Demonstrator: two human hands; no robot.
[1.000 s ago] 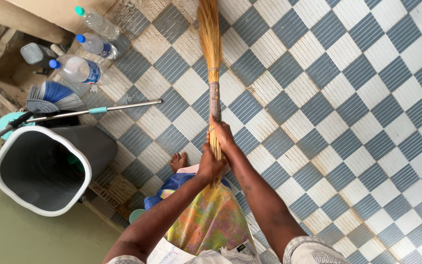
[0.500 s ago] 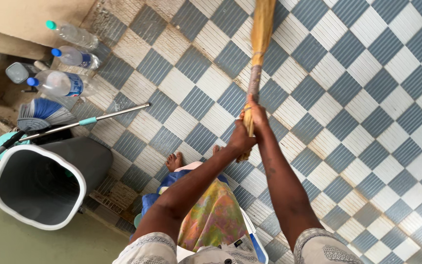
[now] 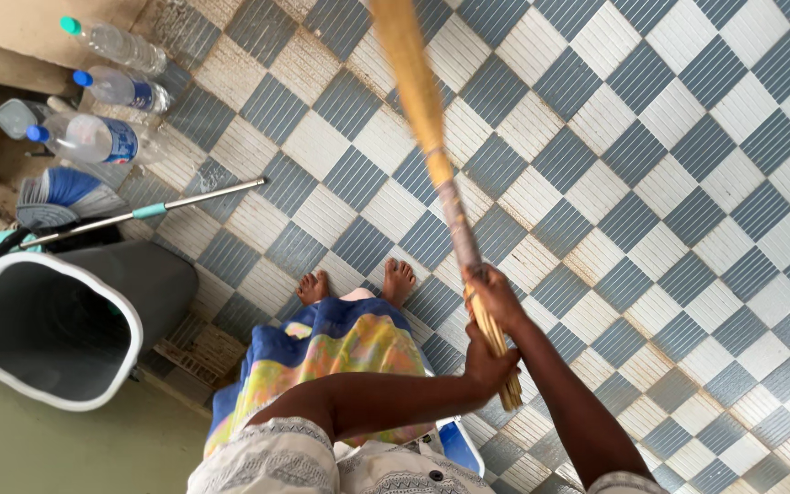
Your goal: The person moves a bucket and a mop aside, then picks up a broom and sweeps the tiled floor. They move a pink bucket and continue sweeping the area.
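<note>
Both hands grip a straw broom [image 3: 418, 96] that slants from the lower right up to the top middle of the head view. My right hand [image 3: 496, 295] is wrapped round the bound handle just below the grey binding. My left hand [image 3: 488, 364] holds the handle's lower end, close under the right. The bristles reach out over the grey-and-white chequered tile floor [image 3: 651, 183]. My bare feet [image 3: 357, 284] and a colourful wrap skirt [image 3: 322, 352] show below the arms.
A grey bin [image 3: 57, 320] lies tipped at the left edge. Beside it lie a blue-bristled brush [image 3: 57, 194] and a metal-handled mop pole [image 3: 189, 203]. Three plastic water bottles [image 3: 102, 87] rest by the wall at upper left.
The broom has swung from the upper right across toward the upper left, and both hands have dropped down and right, closer to my body. The camera tilted a little.
</note>
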